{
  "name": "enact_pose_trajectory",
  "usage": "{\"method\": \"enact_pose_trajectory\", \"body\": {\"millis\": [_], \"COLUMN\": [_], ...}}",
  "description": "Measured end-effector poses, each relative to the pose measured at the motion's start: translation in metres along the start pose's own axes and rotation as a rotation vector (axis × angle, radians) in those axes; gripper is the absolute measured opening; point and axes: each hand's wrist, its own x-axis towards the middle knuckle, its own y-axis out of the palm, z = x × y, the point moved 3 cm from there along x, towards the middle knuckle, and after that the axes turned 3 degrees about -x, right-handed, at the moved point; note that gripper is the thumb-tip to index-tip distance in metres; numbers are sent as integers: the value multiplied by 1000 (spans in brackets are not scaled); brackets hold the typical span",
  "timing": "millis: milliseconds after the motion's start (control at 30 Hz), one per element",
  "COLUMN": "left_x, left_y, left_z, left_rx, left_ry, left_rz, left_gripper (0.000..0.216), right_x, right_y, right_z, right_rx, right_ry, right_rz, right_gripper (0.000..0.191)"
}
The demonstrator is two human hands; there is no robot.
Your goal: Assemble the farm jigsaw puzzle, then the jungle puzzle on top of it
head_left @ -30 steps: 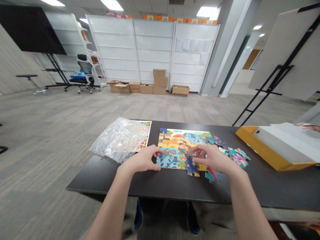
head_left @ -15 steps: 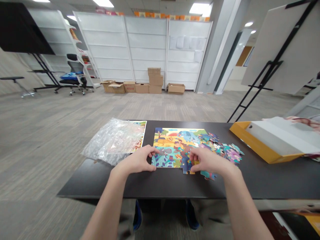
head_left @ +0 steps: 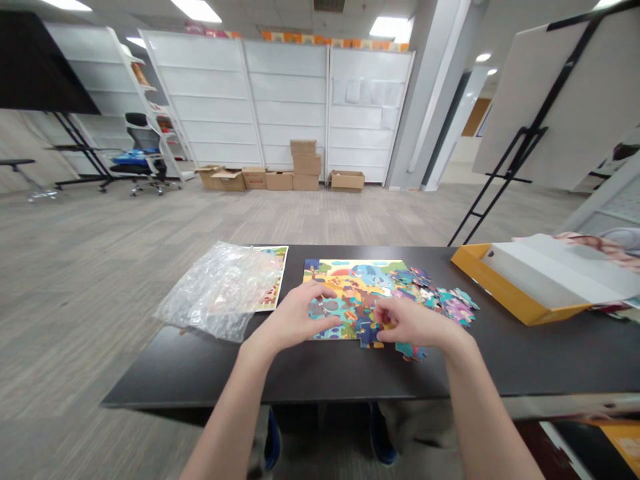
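Note:
A partly joined jigsaw puzzle (head_left: 370, 275) with a bright animal picture lies on the black table. My left hand (head_left: 305, 313) is over its left side, thumb and fingers apart, with nothing held. At the lower right edge of the puzzle, the fingers of my right hand (head_left: 407, 321) are curled in a pinch on a puzzle piece, mostly hidden behind them. A dark blue puzzle piece (head_left: 369, 333) sticks out below the puzzle's edge, beside my right fingertips. Loose puzzle pieces (head_left: 456, 307) lie heaped to the right, and a teal piece (head_left: 411, 351) is nearer me.
Clear plastic wrap (head_left: 215, 290) covers part of a printed picture sheet (head_left: 277, 277) on the left of the table (head_left: 320, 377). To the right stands an open yellow box (head_left: 515, 293) with a white inside. Beyond the table are cardboard boxes (head_left: 306, 165) and an easel board (head_left: 535, 100).
My left hand has moved right from the puzzle's left edge to over its picture, with the fingers spreading. My right hand stays at the lower right edge. The whole view has shifted slightly.

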Motion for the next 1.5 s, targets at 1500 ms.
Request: {"method": "enact_pose_trajectory", "body": {"millis": [1500], "left_x": [37], "left_y": [62], "left_z": [-28], "left_rx": [396], "left_ry": [-94], "left_rz": [269], "left_gripper": [39], "right_x": [-30], "right_y": [-34], "right_z": [-57], "right_rx": [-34], "right_ry": [204], "right_rz": [-409], "right_gripper": [21]}}
